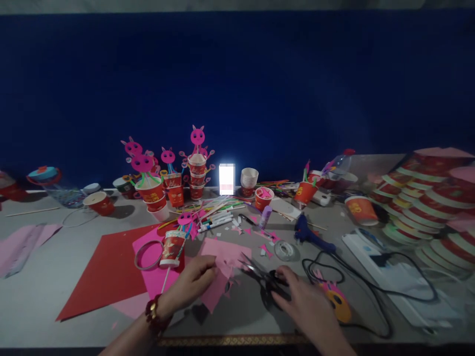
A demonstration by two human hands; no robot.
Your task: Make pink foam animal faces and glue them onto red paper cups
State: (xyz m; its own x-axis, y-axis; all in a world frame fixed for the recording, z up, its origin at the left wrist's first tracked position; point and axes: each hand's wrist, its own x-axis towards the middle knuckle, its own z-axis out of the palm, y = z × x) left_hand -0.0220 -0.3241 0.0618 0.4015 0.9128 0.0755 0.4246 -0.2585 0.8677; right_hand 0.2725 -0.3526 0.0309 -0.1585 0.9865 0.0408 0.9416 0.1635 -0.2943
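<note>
My left hand (pixel 196 277) has its fingers curled together at the edge of a light pink sheet of paper (pixel 222 249), gripping it. The sheet has an uneven cut edge. My right hand (pixel 302 299) grips the black handles of a pair of scissors (pixel 265 277). Their blades are parted and point left toward the sheet. A red paper cup with a bunny-like pink figure (pixel 173 248) stands just behind my left wrist. Under that cup lie bright pink paper (pixel 152 282) and a large red sheet (pixel 107 272).
Several decorated cups (pixel 148 190) and a bright lamp (pixel 227 179) line the back. Markers (pixel 217 222), paper scraps, a glue stick (pixel 265 217) and a tape roll (pixel 284 250) lie mid-table. At right are a blue glue gun (pixel 311 235) with its black cord, and stacked red cups (pixel 430 202).
</note>
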